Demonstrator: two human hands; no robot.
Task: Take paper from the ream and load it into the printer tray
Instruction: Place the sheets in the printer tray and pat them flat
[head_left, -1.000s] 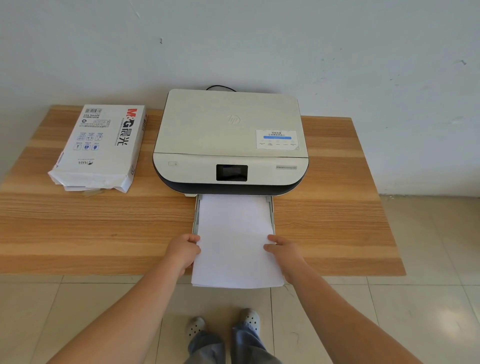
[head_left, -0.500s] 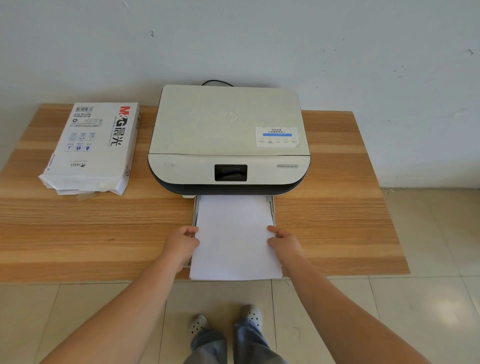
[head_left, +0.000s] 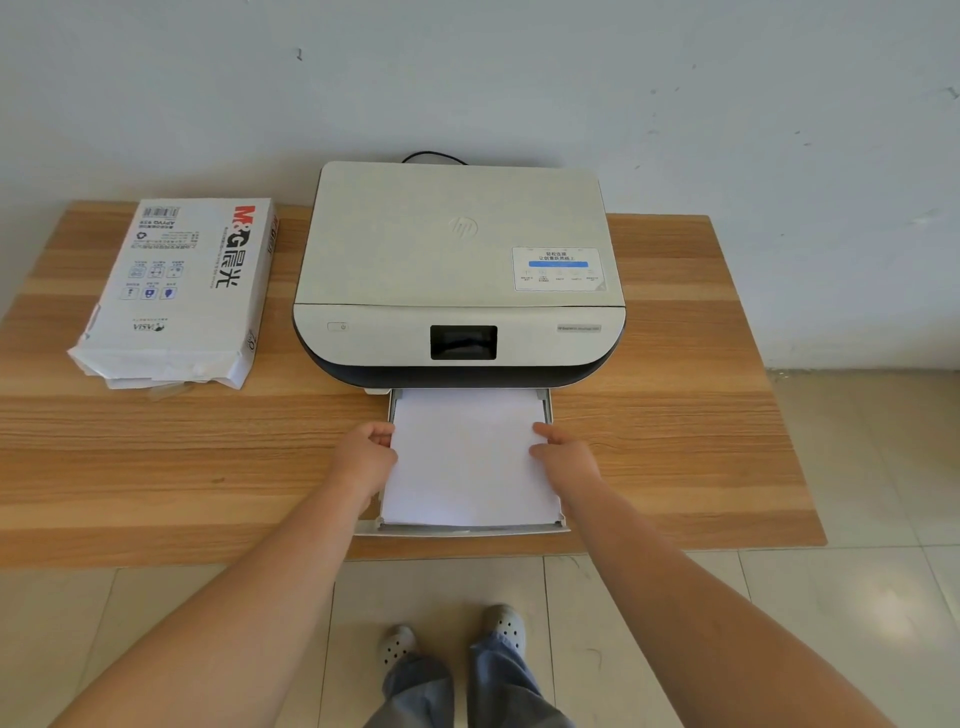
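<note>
A white stack of paper (head_left: 467, 457) lies in the pulled-out printer tray (head_left: 462, 530), its far end under the printer (head_left: 457, 270). My left hand (head_left: 366, 460) grips the stack's left edge and my right hand (head_left: 563, 457) grips its right edge, thumbs on top. The stack's near edge sits just inside the tray's front lip. The opened ream (head_left: 176, 291), white with red and black print, lies flat on the table to the left of the printer.
The wooden table (head_left: 675, 415) stands against a pale wall, and a black cable (head_left: 434, 156) runs behind the printer. The tray's front lip is near the table's front edge. Below are a tiled floor and my feet (head_left: 452, 639).
Both hands have slid the paper stack forward into the tray. Its near edge hung past the table edge before and now lies within the tray.
</note>
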